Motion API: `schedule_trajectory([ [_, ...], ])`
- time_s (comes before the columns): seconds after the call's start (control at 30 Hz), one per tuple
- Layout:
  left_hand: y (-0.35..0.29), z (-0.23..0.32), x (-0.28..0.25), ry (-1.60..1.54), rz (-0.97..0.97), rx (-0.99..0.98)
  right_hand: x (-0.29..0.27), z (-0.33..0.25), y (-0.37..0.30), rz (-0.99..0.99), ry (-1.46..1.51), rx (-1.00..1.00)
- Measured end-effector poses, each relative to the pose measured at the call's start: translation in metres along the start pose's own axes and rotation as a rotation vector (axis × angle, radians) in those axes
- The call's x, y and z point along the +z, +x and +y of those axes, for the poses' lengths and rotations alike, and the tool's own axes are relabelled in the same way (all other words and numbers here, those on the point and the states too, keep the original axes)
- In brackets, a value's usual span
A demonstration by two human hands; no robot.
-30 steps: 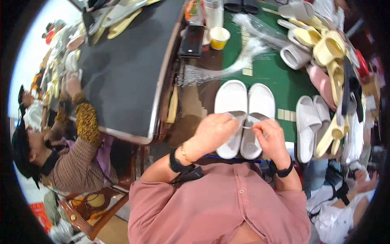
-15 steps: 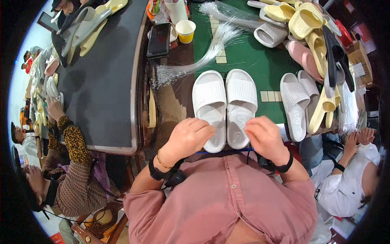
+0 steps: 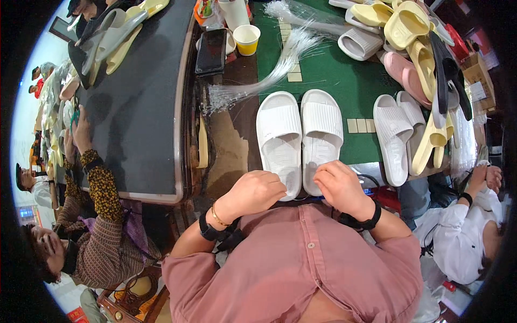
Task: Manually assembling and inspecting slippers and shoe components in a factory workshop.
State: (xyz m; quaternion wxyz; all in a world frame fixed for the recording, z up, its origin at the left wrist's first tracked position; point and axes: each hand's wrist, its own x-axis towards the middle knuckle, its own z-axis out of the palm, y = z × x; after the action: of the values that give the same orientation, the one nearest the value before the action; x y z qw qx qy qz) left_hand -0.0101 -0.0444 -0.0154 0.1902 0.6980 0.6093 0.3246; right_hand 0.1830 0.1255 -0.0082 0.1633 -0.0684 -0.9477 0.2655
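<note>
Shifted since half a second ago: pair of white slippers (image 3: 299,137) now slightly further up the view, both hands a little lower and nearer the pink shirt (image 3: 296,264). Left hand (image 3: 257,191) curled into a loose fist, knuckles up, touching the heel end of the left slipper. Right hand (image 3: 338,183) likewise curled, fingers bent inward over the heel end of the right slipper. Contents of either pinch: cannot tell, fingertips hidden; possibly a thin clear strand, too fine to confirm. Slippers side by side, touching, soles down, toes pointing away, resting partly on green mat (image 3: 334,75), partly on bare brown surface (image 3: 237,129). Bundle of clear plastic strands (image 3: 269,75) fanned out beyond the slippers, up and left. Yellow paper cup (image 3: 247,39) and black phone (image 3: 211,50) further up, near the strand bundle. Heap of yellow, pink, white and black slippers (image 3: 414,64) at right. Another person in patterned sleeves (image 3: 99,183) at left beside a dark conveyor belt (image 3: 140,97).
</note>
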Motion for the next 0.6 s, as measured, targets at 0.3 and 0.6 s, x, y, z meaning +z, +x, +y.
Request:
schedule_trajectory([
  [0.3, 0.001, -0.005, 0.001, 0.016, -0.088, -0.024, 0.001, 0.003, -0.003, -0.046, -0.013, 0.045],
  [0.6, 0.017, -0.019, 0.014, 0.430, 0.199, -0.113, 0.011, 0.021, 0.013, -0.012, -0.073, 0.069],
])
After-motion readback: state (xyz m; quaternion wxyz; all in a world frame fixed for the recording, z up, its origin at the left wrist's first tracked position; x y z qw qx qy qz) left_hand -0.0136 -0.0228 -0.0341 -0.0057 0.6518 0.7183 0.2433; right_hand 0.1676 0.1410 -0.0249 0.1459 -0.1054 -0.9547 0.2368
